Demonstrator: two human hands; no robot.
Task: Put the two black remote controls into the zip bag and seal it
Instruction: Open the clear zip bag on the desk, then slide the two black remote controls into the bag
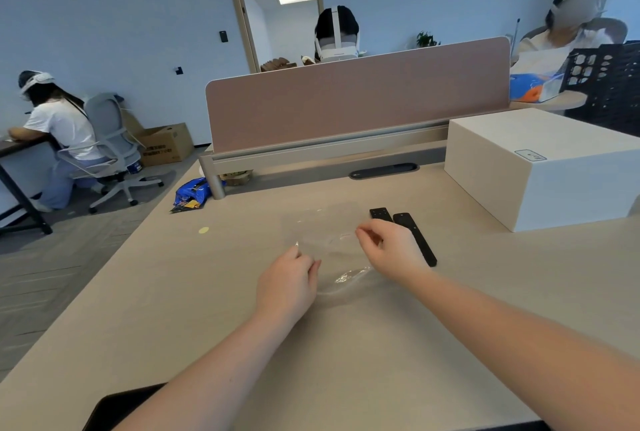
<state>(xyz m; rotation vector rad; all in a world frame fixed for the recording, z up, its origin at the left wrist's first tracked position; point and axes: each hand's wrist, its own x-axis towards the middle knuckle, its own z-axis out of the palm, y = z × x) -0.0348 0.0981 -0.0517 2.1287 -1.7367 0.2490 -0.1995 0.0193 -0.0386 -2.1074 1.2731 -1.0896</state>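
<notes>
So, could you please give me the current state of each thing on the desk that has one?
Zip bag: empty, pinched at both sides.
Two remotes: outside the bag, flat on the desk, side by side.
Left hand: gripping the bag.
Right hand: gripping the bag.
White box: closed.

1. My right hand (389, 250) covers most of the nearer remote (380, 214).
2. The clear zip bag (325, 233) has outlines too faint to trace.
3. A dark object (114, 408) is cut off by the bottom edge.
</notes>
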